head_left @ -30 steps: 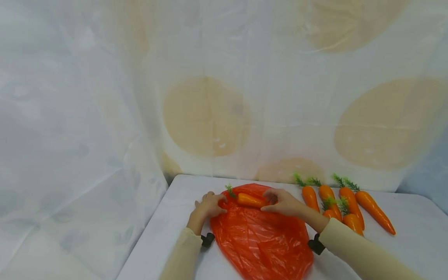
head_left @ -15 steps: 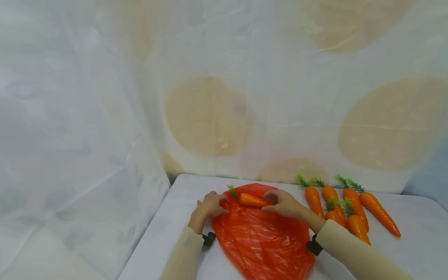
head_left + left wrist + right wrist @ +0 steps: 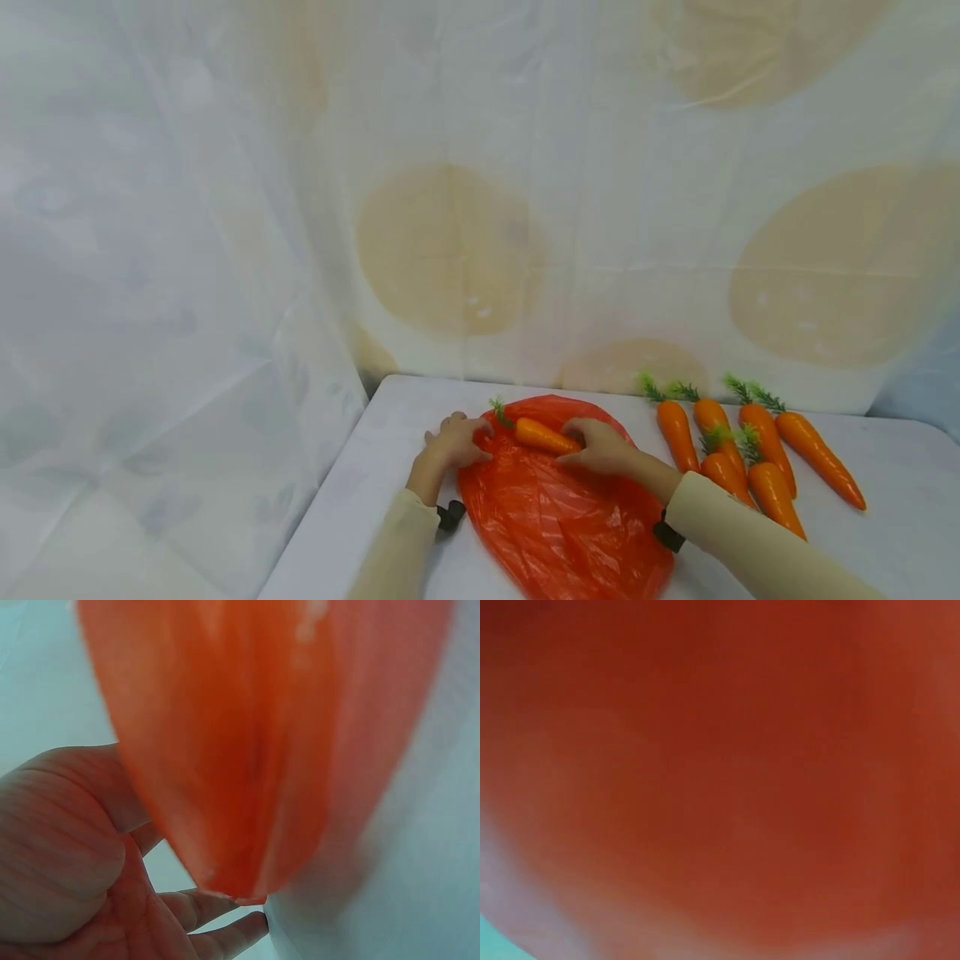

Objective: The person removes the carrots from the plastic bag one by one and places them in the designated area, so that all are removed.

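Observation:
A red plastic bag (image 3: pixel 555 517) lies spread on the white table, and an orange carrot (image 3: pixel 542 435) with a green leafy top is at its far end. At the bag's left edge, my left hand (image 3: pixel 452 446) grips the thin film between thumb and fingers. In the left wrist view, the bag (image 3: pixel 225 750) hangs over the thumb tip and part of the fingers. My right hand (image 3: pixel 603 448) has its thumb and curled fingers around the carrot's narrow tip. Blurred red bag film (image 3: pixel 742 765) fills most of the right wrist view, hiding that hand.
Several more carrots (image 3: pixel 821 458) with green tops lie on the right side of the table (image 3: pixel 892 467), close by the right forearm. A patterned white sheet (image 3: pixel 630 208) hangs behind the table, and another sheet (image 3: pixel 150 333) is at the left.
The right hand has shifted slightly left and nearer, and the carrot's tip has tilted a little toward me. The left hand keeps its place at the bag's edge. The view has turned slightly.

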The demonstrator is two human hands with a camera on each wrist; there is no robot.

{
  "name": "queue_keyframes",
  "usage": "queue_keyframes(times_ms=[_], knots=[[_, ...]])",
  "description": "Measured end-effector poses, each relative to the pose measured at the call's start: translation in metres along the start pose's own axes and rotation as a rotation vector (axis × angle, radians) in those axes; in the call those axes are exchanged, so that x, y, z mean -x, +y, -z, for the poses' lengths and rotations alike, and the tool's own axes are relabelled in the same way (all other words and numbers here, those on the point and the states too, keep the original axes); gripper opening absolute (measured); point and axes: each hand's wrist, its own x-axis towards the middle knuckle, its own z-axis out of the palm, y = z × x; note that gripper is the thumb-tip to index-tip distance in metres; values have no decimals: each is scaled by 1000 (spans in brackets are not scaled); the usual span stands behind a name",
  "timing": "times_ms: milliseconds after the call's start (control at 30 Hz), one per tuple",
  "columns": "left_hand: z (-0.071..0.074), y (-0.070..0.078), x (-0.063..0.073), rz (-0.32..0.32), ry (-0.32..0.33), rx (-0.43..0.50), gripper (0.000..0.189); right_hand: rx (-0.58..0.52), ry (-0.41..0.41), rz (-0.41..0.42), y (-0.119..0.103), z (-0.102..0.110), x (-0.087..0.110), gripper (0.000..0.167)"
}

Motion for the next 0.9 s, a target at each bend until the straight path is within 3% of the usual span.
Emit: queue_keyframes(times_ms=[467, 900], knots=[[2, 1, -1, 5, 15, 6, 28, -5, -30, 44, -8, -2, 6, 32], [-1, -1, -1, 24, 15, 28, 27, -199, -59, -13, -27, 6, 31, 29]])
